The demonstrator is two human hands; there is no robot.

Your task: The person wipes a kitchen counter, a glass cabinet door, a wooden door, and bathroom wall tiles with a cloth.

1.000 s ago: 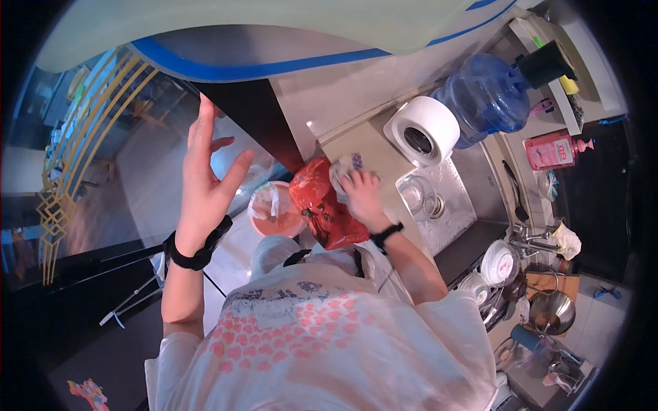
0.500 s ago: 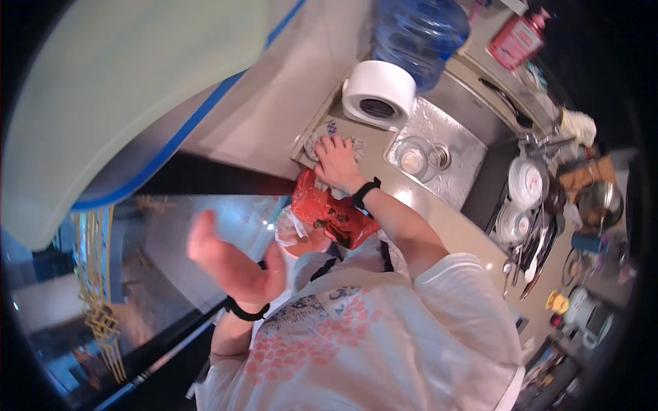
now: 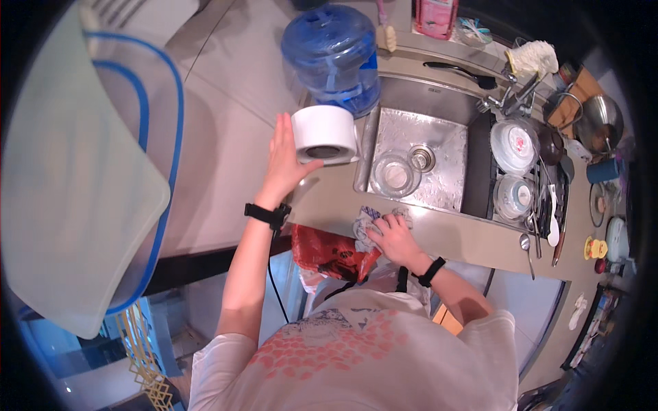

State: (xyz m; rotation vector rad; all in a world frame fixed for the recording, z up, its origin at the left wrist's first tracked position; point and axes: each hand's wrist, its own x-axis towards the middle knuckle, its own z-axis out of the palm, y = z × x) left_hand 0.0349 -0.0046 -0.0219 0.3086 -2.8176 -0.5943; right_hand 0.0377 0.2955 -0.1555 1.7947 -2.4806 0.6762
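Observation:
My left hand (image 3: 282, 161), with a dark band at the wrist, is at the left side of a white roll (image 3: 323, 130) with a dark core. Its fingers are stretched along the roll and its thumb is spread towards the near side; whether it touches the roll I cannot tell. At the counter's near edge, my right hand (image 3: 397, 241) is closed over a crumpled, patterned cloth (image 3: 367, 222). Just below the cloth, a red plastic bag (image 3: 322, 253) hangs at the counter edge, in front of my shirt.
Beyond the counter (image 3: 315, 198) strip is a steel sink (image 3: 439, 185) with a clear glass bowl (image 3: 395, 175) inside. A large blue water jug (image 3: 332, 58) stands behind the roll. Bowls (image 3: 514, 147) and utensils fill a rack on the right. Pale blue-rimmed boards (image 3: 82, 198) loom at left.
My left hand has gone from raised in the air to beside the white roll. My right hand has moved right along the counter with the cloth. The view has shifted.

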